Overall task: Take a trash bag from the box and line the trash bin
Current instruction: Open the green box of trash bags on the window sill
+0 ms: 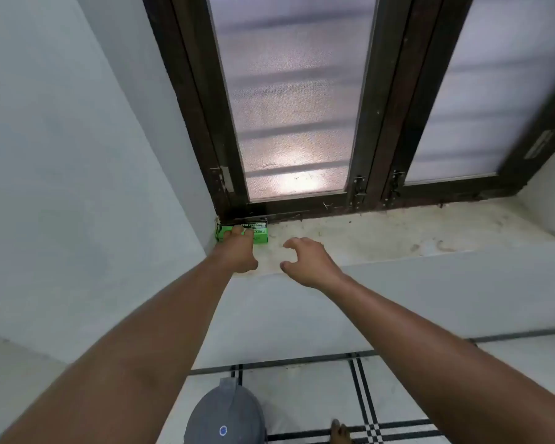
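Green box of trash bags in the windowsill's far left corner, long axis along the frame; left hand fingers resting on top, grip unclear. Right hand open and empty, just beside to the right; grey bin on the floor below.

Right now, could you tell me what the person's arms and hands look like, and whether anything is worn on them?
Both arms are bare for their whole visible length: no sleeves show. The left hand and the right hand wear no gloves, and I see no watch, bracelet or ring on either wrist or finger. The picture is slightly blurred, so a very thin ring could escape notice.
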